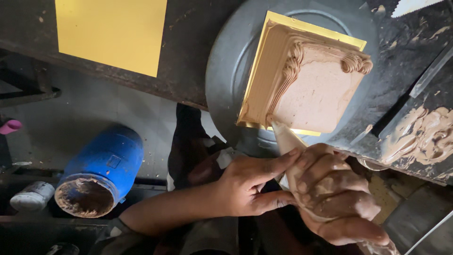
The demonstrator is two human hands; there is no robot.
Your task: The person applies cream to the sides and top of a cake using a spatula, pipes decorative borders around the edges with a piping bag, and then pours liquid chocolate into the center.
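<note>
1. While the square cake (314, 89) sits on its gold board (257, 75) on the grey turntable (226, 71), other things crowd the dark tabletop (188, 61): a yellow card (111, 33) lies flat near the tabletop's far left corner, well apart from the cake.
2. To the right of the turntable, a heap of brown cream (424, 134) is smeared on the tabletop near its right edge, with long flat metal tools (429, 71) lying just beside it.
3. Nothing stands between the hands and the cake's near corner; only the turntable's rim lies below it.
4. On the floor to the left, a blue drum (101, 172) lies tipped on its side, its open mouth caked with brown residue; what else is inside cannot be told.
5. A small white container (32, 196) lies near the drum's mouth, and a pink object (10, 126) shows at the left edge of view.
6. The piping bag (288, 141) is filled with brown cream, and its tip touches the cake's near corner at the edge of the gold board.
7. The right hand (337, 193), smeared with cream, is wrapped tightly around the body of the bag.
8. The left hand (250, 182) is narrowly curled, its forefinger stretched along the bag and its thumb pressed beneath it, steadying the bag just behind the tip.
9. A ruffled cream border runs along the cake's far top edges, away from the hands.
</note>
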